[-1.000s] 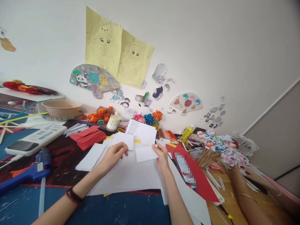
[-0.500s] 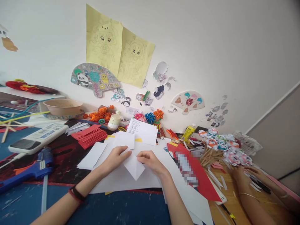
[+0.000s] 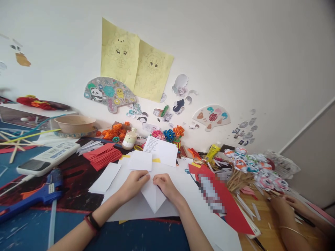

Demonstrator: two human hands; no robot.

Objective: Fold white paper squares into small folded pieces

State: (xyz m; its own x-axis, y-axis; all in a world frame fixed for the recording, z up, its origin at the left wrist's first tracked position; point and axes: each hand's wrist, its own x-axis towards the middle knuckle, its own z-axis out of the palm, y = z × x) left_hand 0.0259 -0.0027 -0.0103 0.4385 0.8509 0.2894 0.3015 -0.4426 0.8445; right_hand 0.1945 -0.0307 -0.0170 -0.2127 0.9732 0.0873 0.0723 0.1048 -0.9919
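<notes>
A person is working at a cluttered table, and both hands are holding one small white sheet (image 3: 154, 201) between them. The left hand (image 3: 136, 183) is curling round its far left edge and the right hand (image 3: 165, 185) is gripping its right edge, thumbs nearly meeting; most fingertips are hiding behind the paper, so their exact hold cannot be told. The sheet is sitting above a large white paper (image 3: 123, 212), one corner pointing toward the person, and a faint line is running toward that corner.

The step in hand seems to be folding or creasing. The next move is probably calling for even edges, with one hand steadying the sheet while the other is pressing along the fold.

Just left of the left forearm, white slips (image 3: 104, 177) are lying flat, with a red paper stack (image 3: 102, 156) resting beyond them. A handwritten note (image 3: 164, 150) is standing past the hands. At far right, a co-worker's hands (image 3: 284, 205) are working near some sticks (image 3: 242, 179).
</notes>
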